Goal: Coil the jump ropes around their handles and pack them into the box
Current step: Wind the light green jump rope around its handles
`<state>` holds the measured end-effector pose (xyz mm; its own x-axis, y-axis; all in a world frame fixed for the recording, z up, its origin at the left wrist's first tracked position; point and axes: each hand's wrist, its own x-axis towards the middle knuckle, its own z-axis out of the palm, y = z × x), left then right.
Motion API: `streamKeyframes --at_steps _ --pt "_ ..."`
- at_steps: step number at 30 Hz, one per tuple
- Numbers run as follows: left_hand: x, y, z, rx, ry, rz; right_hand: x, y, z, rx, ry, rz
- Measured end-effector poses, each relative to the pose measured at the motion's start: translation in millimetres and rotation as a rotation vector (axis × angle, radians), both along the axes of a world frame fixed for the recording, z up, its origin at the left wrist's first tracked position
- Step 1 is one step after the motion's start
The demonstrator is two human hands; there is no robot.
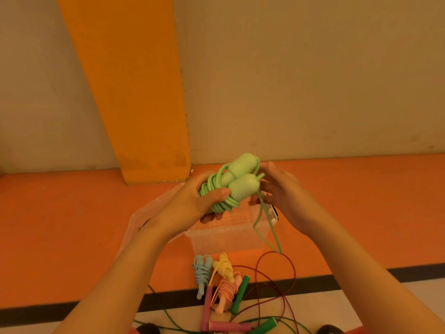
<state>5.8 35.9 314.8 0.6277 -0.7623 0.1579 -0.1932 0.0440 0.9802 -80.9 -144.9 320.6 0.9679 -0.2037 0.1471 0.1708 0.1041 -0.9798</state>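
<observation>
My left hand (pixel 192 198) grips a light green jump rope (pixel 237 180) by its two handles, with several turns of cord wound round them. My right hand (pixel 274 189) pinches the loose green cord beside the handle tips; a loop of that cord hangs down to about the floor. Both hands are above a clear plastic box (pixel 226 239) on the orange floor. In front of the box lie a coiled blue rope (pixel 202 273), a coiled yellow rope (pixel 224 266) and a coiled pink rope (pixel 227 292).
Uncoiled ropes with dark pink handles (pixel 228 326) and dark green handles (pixel 239 295) sprawl on the floor near me, their red and green cords looping about. The box's clear lid (pixel 144 213) lies to its left. An orange pillar (pixel 134 92) and a wall stand behind.
</observation>
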Motion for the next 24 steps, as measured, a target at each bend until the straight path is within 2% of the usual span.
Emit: streamKeyframes --at_steps 9,14,18,21,24 --pt "-1 -15 -5 -0.186 0.042 0.225 1 11 -7 -0.476 0.015 -0.084" --pt "7 -13 0 -0.229 0.105 0.349 0 20 -26 -0.637 0.088 0.002" --pt "7 -14 2 -0.209 0.050 0.335 1 18 -33 -0.753 0.123 -0.070" --pt "3 -14 6 -0.192 0.059 0.288 1 14 -34 -0.772 0.130 -0.150" --pt "-1 -16 2 -0.161 0.058 0.224 1 16 -29 -0.671 0.076 -0.105"
